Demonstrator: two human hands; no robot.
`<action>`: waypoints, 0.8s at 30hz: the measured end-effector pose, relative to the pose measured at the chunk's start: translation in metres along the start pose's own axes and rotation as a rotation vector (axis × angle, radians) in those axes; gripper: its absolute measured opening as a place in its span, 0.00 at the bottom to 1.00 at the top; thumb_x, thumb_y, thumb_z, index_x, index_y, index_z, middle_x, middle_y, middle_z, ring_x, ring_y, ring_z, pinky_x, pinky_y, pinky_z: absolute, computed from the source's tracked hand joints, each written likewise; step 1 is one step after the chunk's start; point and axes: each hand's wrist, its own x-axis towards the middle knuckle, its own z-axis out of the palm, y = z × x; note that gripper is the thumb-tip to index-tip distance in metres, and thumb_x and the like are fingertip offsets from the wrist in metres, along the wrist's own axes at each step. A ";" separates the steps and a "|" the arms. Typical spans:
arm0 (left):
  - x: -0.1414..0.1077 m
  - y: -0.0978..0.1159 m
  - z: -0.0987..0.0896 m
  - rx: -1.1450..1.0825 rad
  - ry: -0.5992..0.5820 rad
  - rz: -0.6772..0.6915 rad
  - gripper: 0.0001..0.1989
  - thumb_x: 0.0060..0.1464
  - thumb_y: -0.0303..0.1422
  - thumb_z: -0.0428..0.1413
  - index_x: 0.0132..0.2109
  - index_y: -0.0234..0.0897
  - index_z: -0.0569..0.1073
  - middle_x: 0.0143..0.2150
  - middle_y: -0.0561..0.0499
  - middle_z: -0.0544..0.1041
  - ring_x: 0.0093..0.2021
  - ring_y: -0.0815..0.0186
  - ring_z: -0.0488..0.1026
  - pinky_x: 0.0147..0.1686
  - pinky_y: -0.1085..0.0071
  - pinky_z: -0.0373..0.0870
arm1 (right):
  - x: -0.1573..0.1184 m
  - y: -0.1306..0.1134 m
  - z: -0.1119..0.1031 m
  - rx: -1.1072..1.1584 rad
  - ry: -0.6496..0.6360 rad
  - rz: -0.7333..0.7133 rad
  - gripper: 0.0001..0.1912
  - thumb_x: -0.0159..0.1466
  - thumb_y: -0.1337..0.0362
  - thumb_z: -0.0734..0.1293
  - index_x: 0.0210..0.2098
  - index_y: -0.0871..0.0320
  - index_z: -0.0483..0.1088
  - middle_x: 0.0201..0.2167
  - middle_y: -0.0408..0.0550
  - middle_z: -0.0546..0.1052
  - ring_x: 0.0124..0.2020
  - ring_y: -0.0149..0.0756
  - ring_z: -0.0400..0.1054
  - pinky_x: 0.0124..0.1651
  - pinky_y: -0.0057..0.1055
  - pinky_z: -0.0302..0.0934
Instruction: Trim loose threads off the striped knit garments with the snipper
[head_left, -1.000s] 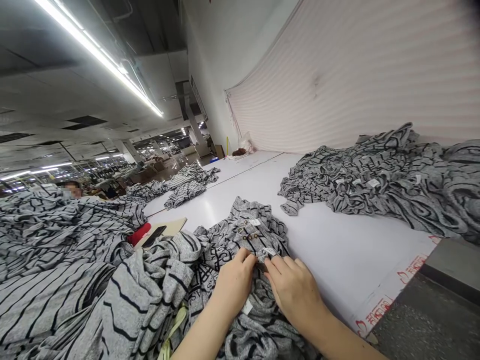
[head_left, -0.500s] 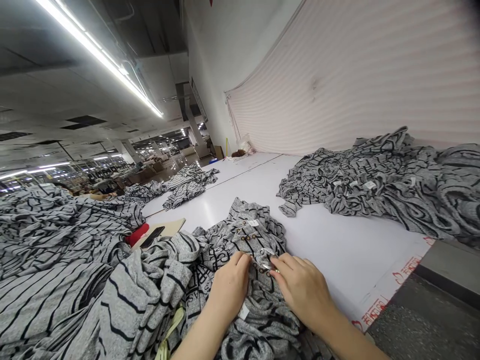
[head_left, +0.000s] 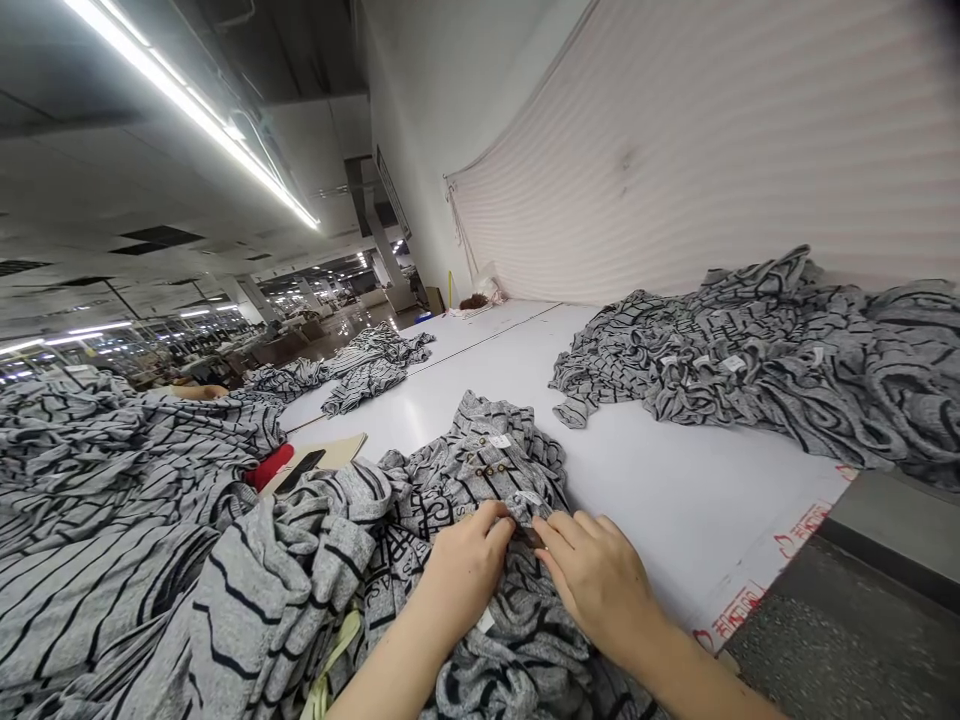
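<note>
**Left hand:** the left hand (head_left: 466, 572) is closed narrowly, its fingers curled over folds of the grey striped knit garment (head_left: 450, 510) beside the button placket.

**Right hand:** the right hand (head_left: 598, 585) is held narrowly, its fingertips (head_left: 547, 530) pressed into the cloth just below the placket; the two hands are almost touching.

**Garment position:** the garment is laid bunched on the white surface (head_left: 675, 490), under both hands, with its upper part spread ahead of them.

**Garment details:** small brown buttons (head_left: 491, 468) are seen in a row on the placket. A small white label (head_left: 529, 497) is held up near the fingertips, and another white tag (head_left: 486, 620) is seen below the left hand.

**Left of the hands:** a large heap of striped cloth (head_left: 112, 480) is piled on the surface, and a pale yellow strap (head_left: 330, 665) is seen at its lower edge.

**Among the items:** a red item (head_left: 268, 466) and a black flat object (head_left: 300, 470) are placed on a tan card (head_left: 337, 450).

**Right of the hands:** a second striped heap (head_left: 750, 360) is laid against a pale ribbed curtain (head_left: 675, 150).

**Beyond:** a further striped bundle (head_left: 364, 382) is lying farther along the surface, and a forearm of another person (head_left: 199, 392) is seen behind the left heap.
</note>
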 end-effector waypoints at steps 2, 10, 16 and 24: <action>-0.002 0.000 0.000 -0.008 0.020 0.009 0.10 0.59 0.22 0.46 0.43 0.39 0.68 0.46 0.49 0.74 0.33 0.66 0.76 0.28 0.72 0.73 | -0.001 0.000 0.000 0.003 0.004 -0.014 0.13 0.63 0.72 0.65 0.48 0.58 0.69 0.33 0.45 0.74 0.32 0.38 0.63 0.34 0.35 0.47; -0.003 0.003 -0.004 -0.037 -0.016 -0.010 0.11 0.61 0.23 0.43 0.43 0.37 0.68 0.47 0.47 0.74 0.35 0.66 0.76 0.31 0.71 0.74 | 0.003 -0.004 -0.002 -0.001 -0.020 -0.020 0.08 0.64 0.72 0.63 0.42 0.58 0.70 0.30 0.47 0.73 0.31 0.38 0.63 0.33 0.35 0.47; -0.005 0.002 -0.004 -0.058 -0.015 -0.020 0.11 0.61 0.23 0.42 0.44 0.38 0.66 0.48 0.47 0.74 0.36 0.66 0.76 0.32 0.71 0.74 | 0.003 -0.001 0.003 0.019 -0.013 -0.008 0.09 0.65 0.72 0.62 0.42 0.57 0.71 0.30 0.45 0.73 0.31 0.38 0.63 0.33 0.36 0.48; -0.009 0.002 -0.002 -0.111 0.030 -0.057 0.10 0.63 0.25 0.40 0.44 0.38 0.64 0.47 0.46 0.73 0.35 0.67 0.74 0.29 0.74 0.69 | -0.013 0.013 -0.014 0.124 -0.009 0.072 0.11 0.67 0.69 0.59 0.47 0.56 0.70 0.35 0.46 0.74 0.33 0.37 0.66 0.35 0.34 0.53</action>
